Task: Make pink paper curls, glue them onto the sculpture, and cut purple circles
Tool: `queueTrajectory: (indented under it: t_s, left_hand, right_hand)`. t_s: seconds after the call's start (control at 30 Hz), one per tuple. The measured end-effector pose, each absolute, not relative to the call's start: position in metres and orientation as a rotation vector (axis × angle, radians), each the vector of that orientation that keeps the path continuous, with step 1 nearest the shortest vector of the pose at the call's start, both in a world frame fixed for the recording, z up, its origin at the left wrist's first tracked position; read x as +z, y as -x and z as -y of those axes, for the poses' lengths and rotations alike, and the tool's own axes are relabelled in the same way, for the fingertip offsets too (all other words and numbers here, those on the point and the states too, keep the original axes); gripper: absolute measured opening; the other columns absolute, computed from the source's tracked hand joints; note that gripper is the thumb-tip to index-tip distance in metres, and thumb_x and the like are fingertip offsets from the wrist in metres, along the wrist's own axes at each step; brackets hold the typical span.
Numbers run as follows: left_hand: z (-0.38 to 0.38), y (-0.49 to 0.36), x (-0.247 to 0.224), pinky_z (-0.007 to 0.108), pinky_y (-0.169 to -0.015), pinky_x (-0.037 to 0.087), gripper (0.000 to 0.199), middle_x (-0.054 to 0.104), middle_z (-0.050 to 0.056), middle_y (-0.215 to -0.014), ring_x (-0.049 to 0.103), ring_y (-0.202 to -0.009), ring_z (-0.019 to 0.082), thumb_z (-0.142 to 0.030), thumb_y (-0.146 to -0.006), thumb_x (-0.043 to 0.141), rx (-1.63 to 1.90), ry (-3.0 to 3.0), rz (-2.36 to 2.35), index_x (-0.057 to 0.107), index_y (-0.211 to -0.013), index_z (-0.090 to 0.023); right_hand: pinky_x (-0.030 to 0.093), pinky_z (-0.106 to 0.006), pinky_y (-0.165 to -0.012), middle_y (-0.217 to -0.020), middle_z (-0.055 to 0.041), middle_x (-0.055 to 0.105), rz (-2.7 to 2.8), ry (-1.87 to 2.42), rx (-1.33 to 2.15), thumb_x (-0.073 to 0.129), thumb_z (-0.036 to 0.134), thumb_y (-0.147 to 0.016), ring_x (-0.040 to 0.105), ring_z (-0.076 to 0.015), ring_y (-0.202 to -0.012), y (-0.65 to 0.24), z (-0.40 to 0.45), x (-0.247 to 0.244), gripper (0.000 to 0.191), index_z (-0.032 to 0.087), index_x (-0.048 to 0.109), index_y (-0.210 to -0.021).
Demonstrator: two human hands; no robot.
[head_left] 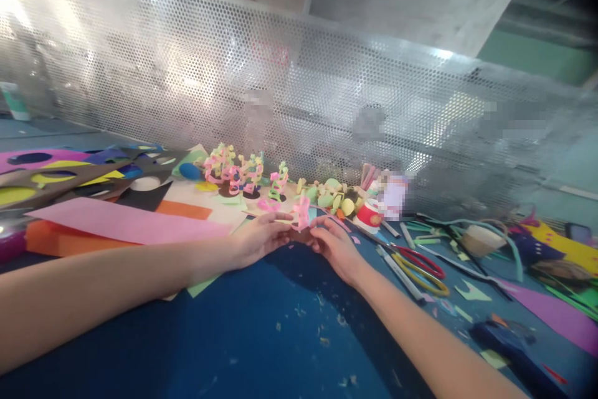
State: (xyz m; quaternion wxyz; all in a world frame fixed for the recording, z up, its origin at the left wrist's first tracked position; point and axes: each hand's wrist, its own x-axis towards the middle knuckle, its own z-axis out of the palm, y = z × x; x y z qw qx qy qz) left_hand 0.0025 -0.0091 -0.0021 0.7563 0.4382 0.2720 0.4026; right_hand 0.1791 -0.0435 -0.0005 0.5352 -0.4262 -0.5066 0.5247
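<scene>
Both hands meet over the middle of the blue table around a small pink curled craft piece (302,209) on a dark base (300,236). My left hand (261,238) pinches the left edge of the base between thumb and fingers. On the opposite edge, my right hand (339,246) grips with curled fingers. Just behind stand several similar pink, green and yellow craft pieces (279,182) on dark round bases. A heap of pale green and yellow cut pieces (334,193) lies behind my right hand. Fine detail of the held piece is blurred.
Scissors with red handles (423,261) and yellow handles (423,277) lie right, beside a grey-white cutter-like tool (400,273). Pink (126,218) and orange sheets (70,240) spread left. A dark blue tool (514,349) sits near right. A perforated metal screen (187,69) borders the back.
</scene>
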Motion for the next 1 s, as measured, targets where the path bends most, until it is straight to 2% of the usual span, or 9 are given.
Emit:
queueTrajectory:
  t_s: [0.13,0.23,0.4,0.53,0.9,1.0]
  left_hand:
    - [0.0087,-0.0034,-0.004,0.02,-0.076,0.047,0.009,0.068,0.008,-0.09,0.063,-0.082,0.012,-0.011,-0.075,0.063,0.857,-1.015,-0.577,0.067,-0.084,-0.012]
    - [0.0094,-0.0036,-0.0036,0.021,-0.08,0.046,0.008,0.068,0.009,-0.092,0.062,-0.089,0.015,-0.014,-0.074,0.065,0.843,-1.052,-0.572,0.069,-0.081,-0.012]
    - [0.011,-0.003,-0.0009,0.018,-0.071,0.048,0.006,0.069,0.005,-0.086,0.063,-0.081,0.012,-0.015,-0.074,0.064,0.841,-1.063,-0.592,0.07,-0.077,-0.014]
    - [0.0118,-0.0029,0.0002,0.019,-0.072,0.049,0.007,0.068,0.005,-0.083,0.062,-0.077,0.011,-0.012,-0.075,0.062,0.86,-1.038,-0.602,0.069,-0.077,-0.014]
    - [0.0092,-0.0026,-0.0041,0.019,-0.062,0.049,0.012,0.066,0.005,-0.075,0.061,-0.062,0.009,-0.011,-0.078,0.059,0.855,-1.032,-0.614,0.063,-0.089,-0.014]
    - [0.0133,-0.0021,-0.0007,0.02,-0.066,0.05,0.009,0.066,0.006,-0.077,0.062,-0.066,0.01,-0.017,-0.078,0.06,0.868,-1.062,-0.606,0.062,-0.087,-0.014]
  right_hand:
    - [0.031,-0.023,-0.052,-0.058,0.0057,0.054,1.227,0.991,1.218,0.064,0.037,-0.072,0.044,-0.0085,-0.051,-0.178,0.0452,-0.0007,0.02,0.02,0.053,-0.072]
    - [0.031,-0.023,-0.052,-0.058,0.006,0.053,1.248,0.986,1.185,0.065,0.037,-0.07,0.043,-0.0085,-0.05,-0.1777,0.0456,-0.0019,0.021,0.02,0.053,-0.07]
    - [0.029,-0.023,-0.05,-0.052,0.0086,0.049,1.253,1.002,1.142,0.066,0.027,-0.066,0.042,-0.0084,-0.048,-0.1791,0.0448,-0.0048,0.016,0.021,0.053,-0.073]
    - [0.026,-0.022,-0.048,-0.05,0.0082,0.049,1.256,1.016,1.136,0.063,0.025,-0.066,0.041,-0.0077,-0.046,-0.1798,0.0439,-0.0057,0.012,0.021,0.053,-0.071]
    - [0.027,-0.022,-0.046,-0.052,0.0058,0.054,1.316,1.094,1.121,0.066,0.035,-0.065,0.042,-0.0083,-0.045,-0.1763,0.0482,-0.0033,0.021,0.02,0.055,-0.074]
    - [0.03,-0.024,-0.048,-0.052,0.0062,0.052,1.333,1.133,1.014,0.068,0.038,-0.063,0.044,-0.0095,-0.046,-0.1777,0.0458,-0.0061,0.024,0.021,0.056,-0.076]
